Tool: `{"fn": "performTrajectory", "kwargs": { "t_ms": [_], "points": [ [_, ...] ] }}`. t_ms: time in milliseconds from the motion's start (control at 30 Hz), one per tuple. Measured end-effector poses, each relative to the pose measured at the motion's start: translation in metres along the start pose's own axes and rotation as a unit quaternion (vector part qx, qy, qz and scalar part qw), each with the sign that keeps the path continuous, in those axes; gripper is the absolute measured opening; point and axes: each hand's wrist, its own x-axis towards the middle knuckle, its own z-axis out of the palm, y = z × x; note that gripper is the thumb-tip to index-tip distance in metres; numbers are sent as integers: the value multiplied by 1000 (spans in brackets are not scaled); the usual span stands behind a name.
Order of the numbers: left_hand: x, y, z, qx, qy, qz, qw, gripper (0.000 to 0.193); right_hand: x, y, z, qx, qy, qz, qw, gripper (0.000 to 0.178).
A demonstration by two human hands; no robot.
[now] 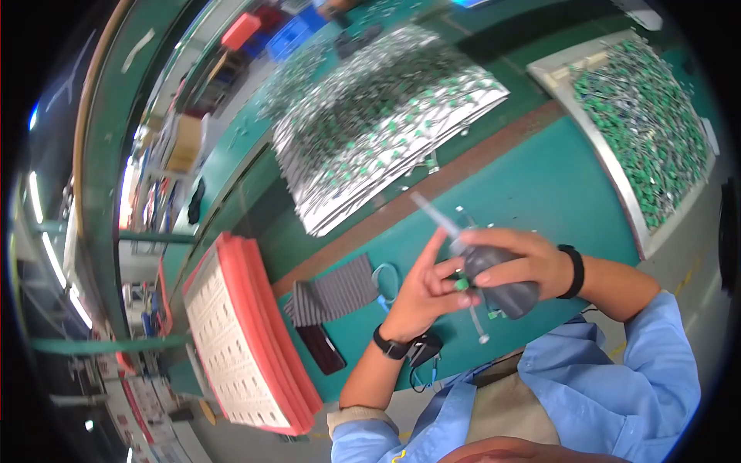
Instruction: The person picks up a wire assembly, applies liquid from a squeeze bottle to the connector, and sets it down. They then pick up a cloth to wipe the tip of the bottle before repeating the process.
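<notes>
My right hand (529, 262) is wrapped round a dark grey squeeze bottle (513, 299). The bottle is tilted, and its long pale nozzle (436, 216) points up and left, past my left fingers. My left hand (424, 292) is closed close beside the bottle, its fingers pinching a small green part (461, 285). A thin pale lead with a white end (483, 338) hangs below that part. Some small green and white bits lie on the green mat (540, 185) around my hands, partly hidden by them.
Many green parts with leads cover a white board (309, 220) ahead. A metal-rimmed tray (610, 166) at right holds more. Red trays (270, 309) are stacked left. Nearby lie striped cloth (340, 289), a dark phone-like slab (320, 349), a light-blue ring (395, 282) and a black device (424, 349).
</notes>
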Motion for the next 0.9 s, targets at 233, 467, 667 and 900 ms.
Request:
{"fn": "performTrajectory", "kwargs": {
  "t_ms": [233,467,667,900],
  "points": [
    [4,-1,15,11,-61,46,997,122,5,-16,2,71,-90,34,993,63],
    [13,-6,14,-52,-30,27,998,120,3,-17,1,54,-46,42,997,66],
    [-7,-2,-1,39,87,23,995,33,8,-10,8,32,0,7,999,67],
    [-5,1,-3,108,47,-43,992,6,3,-9,7,51,2,6,999,67]
  ]
}}
